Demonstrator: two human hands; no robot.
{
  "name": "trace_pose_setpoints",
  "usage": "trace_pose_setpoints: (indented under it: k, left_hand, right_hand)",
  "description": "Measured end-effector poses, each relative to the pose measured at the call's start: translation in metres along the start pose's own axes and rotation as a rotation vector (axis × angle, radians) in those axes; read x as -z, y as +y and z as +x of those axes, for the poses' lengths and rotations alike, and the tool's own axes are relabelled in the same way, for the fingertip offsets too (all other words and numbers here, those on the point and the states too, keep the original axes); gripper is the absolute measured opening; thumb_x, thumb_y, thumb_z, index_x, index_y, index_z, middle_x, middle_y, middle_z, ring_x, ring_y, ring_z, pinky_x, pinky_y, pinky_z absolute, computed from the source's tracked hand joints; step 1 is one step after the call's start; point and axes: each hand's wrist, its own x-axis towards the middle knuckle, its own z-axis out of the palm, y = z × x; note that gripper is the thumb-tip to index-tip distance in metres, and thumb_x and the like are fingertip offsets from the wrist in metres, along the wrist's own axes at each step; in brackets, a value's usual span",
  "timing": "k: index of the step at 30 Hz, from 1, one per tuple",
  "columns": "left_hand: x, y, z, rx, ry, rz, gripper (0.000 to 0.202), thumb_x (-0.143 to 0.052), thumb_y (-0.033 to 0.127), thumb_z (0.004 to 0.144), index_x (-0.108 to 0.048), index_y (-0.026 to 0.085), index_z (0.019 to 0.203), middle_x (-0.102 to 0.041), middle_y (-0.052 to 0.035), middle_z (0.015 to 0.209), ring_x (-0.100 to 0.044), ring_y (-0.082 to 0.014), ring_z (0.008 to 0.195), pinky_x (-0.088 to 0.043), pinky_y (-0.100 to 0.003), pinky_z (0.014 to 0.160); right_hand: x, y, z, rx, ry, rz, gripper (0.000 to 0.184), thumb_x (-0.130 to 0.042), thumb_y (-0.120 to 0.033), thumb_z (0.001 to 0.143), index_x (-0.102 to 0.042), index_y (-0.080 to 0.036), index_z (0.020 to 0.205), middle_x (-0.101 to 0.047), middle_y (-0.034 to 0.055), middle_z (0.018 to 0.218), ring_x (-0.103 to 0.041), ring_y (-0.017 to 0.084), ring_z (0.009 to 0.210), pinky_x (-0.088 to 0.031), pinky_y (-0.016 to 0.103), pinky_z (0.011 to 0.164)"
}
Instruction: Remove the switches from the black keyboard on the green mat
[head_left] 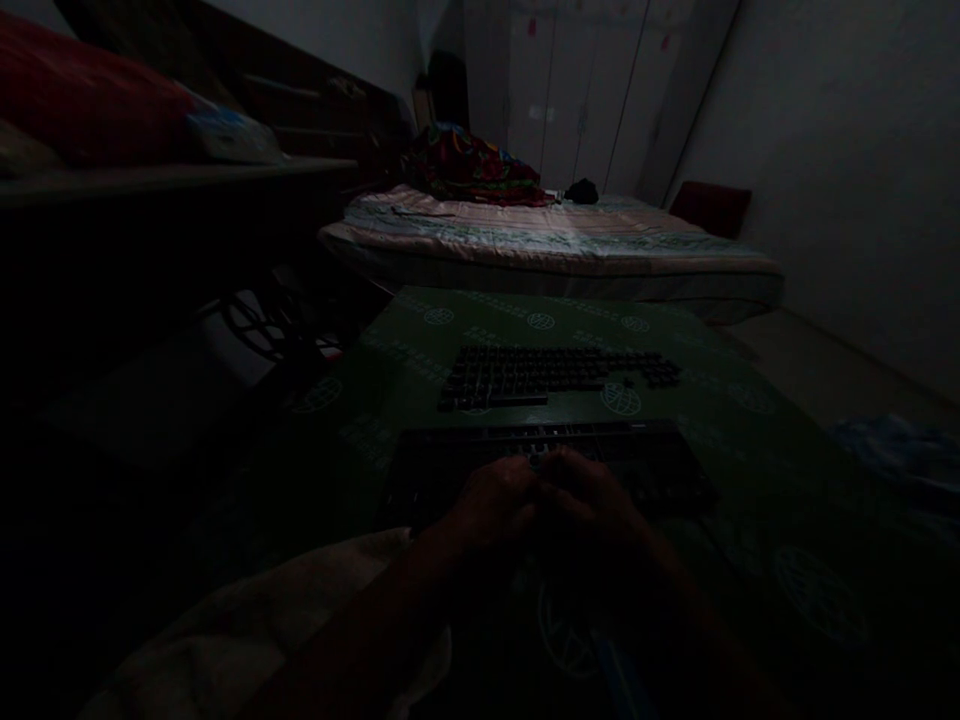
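A black keyboard (660, 462) lies crosswise on the green table, with lighter spots showing near its middle. Over that middle, my left hand (499, 495) and my right hand (589, 490) meet, fingers curled and closed. Their fingertips are at the keyboard; darkness hides what is pinched between them, if anything. Just beyond the keyboard, many loose black keycaps (525, 372) are laid out in rows like a keyboard layout. A pale cloth (300, 610) lies at the lower left, beside my left forearm.
The green table top (480, 308) bears white globe prints. Past its far edge stands a bed (555, 245) with a red patterned blanket (472, 170). A shelf (225, 177) with a red bundle (82, 95) is at left. Bluish cloth (900, 450) lies at right.
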Motion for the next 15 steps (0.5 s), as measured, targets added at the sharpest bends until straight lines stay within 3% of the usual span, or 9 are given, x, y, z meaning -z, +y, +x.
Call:
trace_pose_setpoints:
  k: [10,15]
  left_hand:
    - [-0.0010,0.0048,-0.0003,0.044,-0.001,0.028,0.018,-0.050,0.027,0.077,-0.061,0.017,0.087,-0.059,-0.0033,0.087,-0.056,-0.0158,0.079,-0.043,-0.025,0.068]
    - [-0.0016,0.0033,0.0006,-0.015,0.001,-0.010,0.018,-0.051,0.029,0.077,-0.064,0.022,0.087,-0.058,-0.0010,0.085,-0.055,-0.0153,0.079,-0.042,-0.025,0.070]
  right_hand:
    - [-0.0025,0.0021,-0.0031,-0.061,0.081,0.029,0.010,-0.053,-0.029,0.081,-0.052,-0.020,0.084,-0.056,-0.0013,0.073,-0.051,0.012,0.065,-0.040,0.023,0.058]
    - [-0.0022,0.0085,-0.0071,-0.105,0.103,0.232,0.011,-0.054,-0.030,0.080,-0.051,-0.020,0.085,-0.052,-0.0016,0.071,-0.048,0.010,0.061,-0.040,0.021,0.054]
